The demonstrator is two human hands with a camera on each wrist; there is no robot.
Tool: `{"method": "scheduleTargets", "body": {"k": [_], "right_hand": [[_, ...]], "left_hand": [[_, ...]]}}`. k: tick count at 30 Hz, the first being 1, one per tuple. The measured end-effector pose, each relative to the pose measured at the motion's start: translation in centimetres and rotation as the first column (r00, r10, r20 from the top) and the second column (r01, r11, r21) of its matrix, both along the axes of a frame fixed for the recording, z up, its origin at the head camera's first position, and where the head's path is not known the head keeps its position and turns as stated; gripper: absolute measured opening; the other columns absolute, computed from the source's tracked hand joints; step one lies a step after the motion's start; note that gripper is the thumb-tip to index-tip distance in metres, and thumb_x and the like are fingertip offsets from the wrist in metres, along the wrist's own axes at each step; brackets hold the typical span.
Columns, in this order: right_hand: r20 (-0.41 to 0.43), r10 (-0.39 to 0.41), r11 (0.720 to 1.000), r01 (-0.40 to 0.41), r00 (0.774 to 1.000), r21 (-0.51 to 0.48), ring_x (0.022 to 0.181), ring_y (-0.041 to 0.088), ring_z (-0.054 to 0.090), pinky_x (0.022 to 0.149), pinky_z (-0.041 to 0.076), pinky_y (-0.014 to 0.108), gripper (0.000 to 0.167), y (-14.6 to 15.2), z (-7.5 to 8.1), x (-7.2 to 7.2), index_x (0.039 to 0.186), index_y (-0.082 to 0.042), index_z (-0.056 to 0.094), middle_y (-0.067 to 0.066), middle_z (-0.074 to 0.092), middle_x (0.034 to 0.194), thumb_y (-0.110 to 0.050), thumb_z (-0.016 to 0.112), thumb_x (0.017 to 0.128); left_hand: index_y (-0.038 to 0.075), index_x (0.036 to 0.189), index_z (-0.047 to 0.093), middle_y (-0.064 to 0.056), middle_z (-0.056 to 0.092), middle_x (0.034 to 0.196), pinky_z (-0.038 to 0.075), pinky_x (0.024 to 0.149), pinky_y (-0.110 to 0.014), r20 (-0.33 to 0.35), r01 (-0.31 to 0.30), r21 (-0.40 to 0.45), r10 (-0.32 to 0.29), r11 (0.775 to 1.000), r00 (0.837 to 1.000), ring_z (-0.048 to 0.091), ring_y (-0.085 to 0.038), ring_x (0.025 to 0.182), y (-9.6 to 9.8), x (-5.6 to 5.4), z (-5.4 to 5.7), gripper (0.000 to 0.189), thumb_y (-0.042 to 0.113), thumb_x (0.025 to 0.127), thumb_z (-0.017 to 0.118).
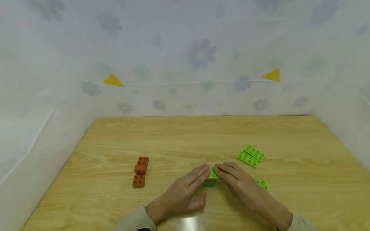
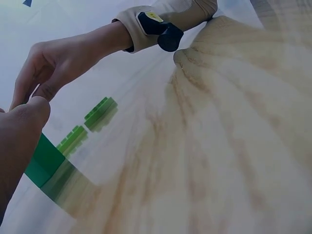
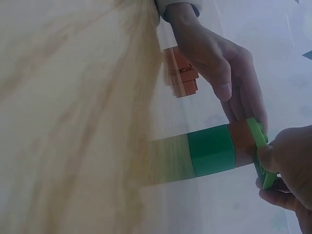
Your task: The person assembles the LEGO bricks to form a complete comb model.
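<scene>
Lime studded plate [image 1: 213, 174] set on brown brick [image 3: 241, 144] and dark-green brick [image 3: 211, 151], 5 o'clock of head view; 2 loose lime plates [image 1: 247, 159] towards 2 o'clock. Left hand [image 1: 187, 187]: fingers straight, plate only touched. Right hand [image 1: 245, 188]: fingers bent, plate edge pinched. By uneven pressing, plate may be tilted, stack toppled.

No legible lettering or numbers. Head view, upper half: two plain yellow triangles [image 1: 112, 81] on flowered backdrop [image 1: 173, 57], one left of centre, one right. Left wrist view, top centre: yellow label [image 2: 154, 16] on dark wrist device [image 2: 170, 39], marks too small to read.
</scene>
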State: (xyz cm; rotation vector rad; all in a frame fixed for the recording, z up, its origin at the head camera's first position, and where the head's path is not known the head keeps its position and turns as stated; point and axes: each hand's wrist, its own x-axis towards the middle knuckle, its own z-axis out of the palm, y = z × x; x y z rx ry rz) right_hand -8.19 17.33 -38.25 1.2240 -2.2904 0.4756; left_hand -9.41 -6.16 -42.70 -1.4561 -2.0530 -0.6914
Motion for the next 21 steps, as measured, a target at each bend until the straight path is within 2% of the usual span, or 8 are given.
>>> {"method": "scheduleTargets", "body": {"k": [5,9,15,19,21], "right_hand": [[0.021,0.003,1.000,-0.002,1.000,-0.029,0.105,0.023,0.060,0.088,0.052,0.026,0.051,0.10,-0.17,-0.01,0.121,0.004,0.064,0.010,0.064,0.118,-0.025,0.024,0.107],[0.022,0.018,0.999,-0.017,1.000,-0.045,0.104,0.023,0.060,0.091,0.050,0.023,0.049,0.16,-0.17,-0.02,0.121,0.003,0.064,0.010,0.064,0.117,-0.025,0.026,0.107],[0.040,0.035,0.998,-0.032,0.999,-0.062,0.104,0.023,0.060,0.091,0.050,0.025,0.049,0.24,0.02,-0.12,0.123,0.003,0.063,0.010,0.064,0.119,-0.027,0.028,0.107],[0.034,0.043,0.996,-0.040,0.998,-0.084,0.104,0.025,0.061,0.092,0.049,0.024,0.048,0.37,0.03,-0.23,0.124,0.006,0.061,0.013,0.063,0.121,-0.027,0.032,0.105],[0.035,0.021,0.996,-0.018,0.999,-0.085,0.106,0.026,0.061,0.096,0.047,0.025,0.050,0.70,0.04,-0.27,0.126,0.007,0.060,0.015,0.061,0.125,-0.031,0.034,0.105]], "left_hand": [[-0.013,0.137,0.042,-0.026,0.040,0.145,0.037,0.109,-0.033,-0.001,-0.009,-0.011,0.009,1.000,1.000,0.041,-0.033,0.135,-0.01,0.12,0.02,0.062,0.019,0.088,0.061],[-0.012,0.137,0.043,-0.025,0.041,0.145,0.037,0.108,-0.033,0.024,-0.002,0.002,0.002,1.000,1.000,0.041,-0.032,0.135,-0.06,0.19,-0.03,0.062,0.018,0.086,0.063],[-0.013,0.137,0.044,-0.025,0.041,0.145,0.038,0.108,-0.033,0.043,-0.008,0.023,0.007,1.000,0.999,0.042,-0.032,0.134,-0.07,0.20,-0.06,0.062,0.016,0.086,0.063],[-0.012,0.137,0.044,-0.027,0.043,0.143,0.037,0.108,-0.032,0.054,-0.025,0.009,0.025,1.000,0.998,0.042,-0.031,0.135,-0.02,0.32,0.11,0.061,0.018,0.087,0.063],[-0.012,0.138,0.043,-0.025,0.041,0.145,0.036,0.109,-0.032,0.065,-0.027,-0.009,0.027,1.000,0.998,0.040,-0.031,0.135,0.08,0.39,0.31,0.063,0.019,0.087,0.065]]}}
